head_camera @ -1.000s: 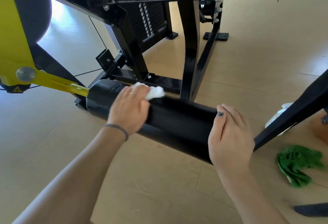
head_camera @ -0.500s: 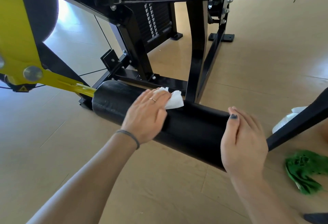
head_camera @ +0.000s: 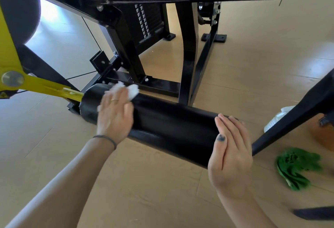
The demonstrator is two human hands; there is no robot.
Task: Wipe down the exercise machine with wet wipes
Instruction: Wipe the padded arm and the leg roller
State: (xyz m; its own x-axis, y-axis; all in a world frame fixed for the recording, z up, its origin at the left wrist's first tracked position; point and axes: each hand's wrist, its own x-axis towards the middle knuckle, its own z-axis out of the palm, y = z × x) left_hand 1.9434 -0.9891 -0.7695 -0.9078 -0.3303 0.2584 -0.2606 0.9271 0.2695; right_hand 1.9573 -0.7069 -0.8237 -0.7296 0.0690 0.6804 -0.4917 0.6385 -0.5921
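Tan floor (head_camera: 162,200); left hand (head_camera: 114,115) flat pressing wet wipe (head_camera: 132,91) on roller pad (head_camera: 171,128); right hand (head_camera: 231,155) open against pad end.

Pale tan floor (head_camera: 253,65) runs in wide planks, with bright glare (head_camera: 52,16) washing it out at upper left. A crumpled green cloth (head_camera: 298,166) lies at lower right.

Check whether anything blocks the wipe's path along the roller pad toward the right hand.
Nothing visible does. The left hand presses the wet wipe near the black roller pad's left end; bare pad runs to the right hand at its right end.
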